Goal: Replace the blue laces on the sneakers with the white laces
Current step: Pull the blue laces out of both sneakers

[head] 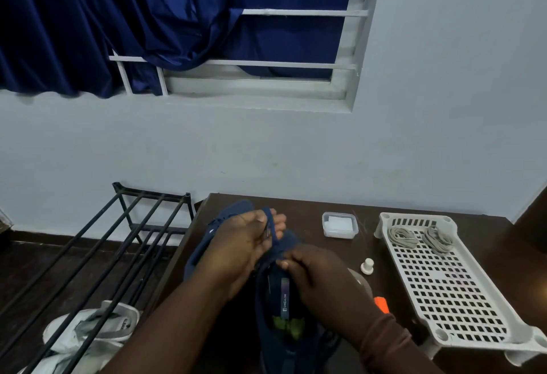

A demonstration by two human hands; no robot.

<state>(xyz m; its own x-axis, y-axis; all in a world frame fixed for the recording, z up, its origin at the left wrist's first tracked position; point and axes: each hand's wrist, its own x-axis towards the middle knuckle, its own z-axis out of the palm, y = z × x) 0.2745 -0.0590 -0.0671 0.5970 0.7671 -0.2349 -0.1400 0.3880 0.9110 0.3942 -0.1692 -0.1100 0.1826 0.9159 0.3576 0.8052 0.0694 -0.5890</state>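
A navy sneaker [284, 326] lies on the dark table [325, 255] right in front of me, heel toward me, tongue label showing. A second navy sneaker [233, 211] lies beyond it to the left, partly hidden by my hands. My left hand [239, 243] pinches a blue lace [270, 225] that runs up from the near sneaker. My right hand [307, 267] grips the near sneaker by its tongue and eyelets. Two bundles of white laces [402, 236] [438, 240] rest in the far end of a white perforated tray [453, 290].
A small clear lidded box [339, 224] and a white knob [367, 265] sit on the table between sneakers and tray. An orange object [381, 304] peeks out by my right wrist. A black metal rack [118, 249] stands left, white sneakers [88, 332] beneath it.
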